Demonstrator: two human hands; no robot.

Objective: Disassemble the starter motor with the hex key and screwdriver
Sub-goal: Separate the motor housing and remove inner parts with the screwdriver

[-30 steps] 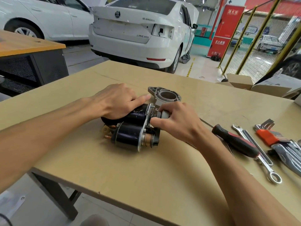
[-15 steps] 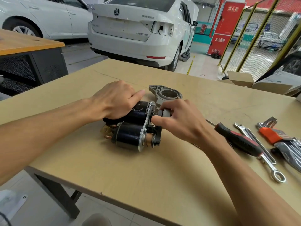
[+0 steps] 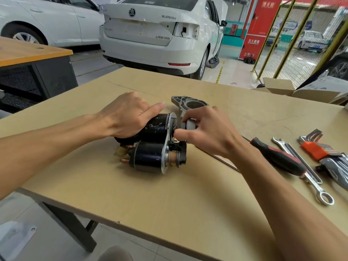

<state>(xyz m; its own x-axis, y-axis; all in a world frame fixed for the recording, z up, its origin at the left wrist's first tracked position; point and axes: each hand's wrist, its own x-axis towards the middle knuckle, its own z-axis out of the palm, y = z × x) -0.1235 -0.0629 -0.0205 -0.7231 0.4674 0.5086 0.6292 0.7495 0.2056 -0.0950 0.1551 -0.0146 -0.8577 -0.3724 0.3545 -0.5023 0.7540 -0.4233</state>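
Black motor [image 3: 148, 146] lies mid-desk [image 3: 169, 204], nose housing [image 3: 188, 104] already off behind it. Left hand [image 3: 126, 117] grips its body; right hand [image 3: 205, 129] pinches the grey pinion [image 3: 189, 126]. Screwdriver [image 3: 278, 157] and hex keys [image 3: 320, 149] lie unused; much remains.

Single head-worn wide-angle view, aimed forward and down over a tan table [image 3: 169, 200], both forearms entering from the lower corners, starter motor [image 3: 150, 147] seen close at centre, white car [image 3: 156, 34] framed beyond, edges bowed.
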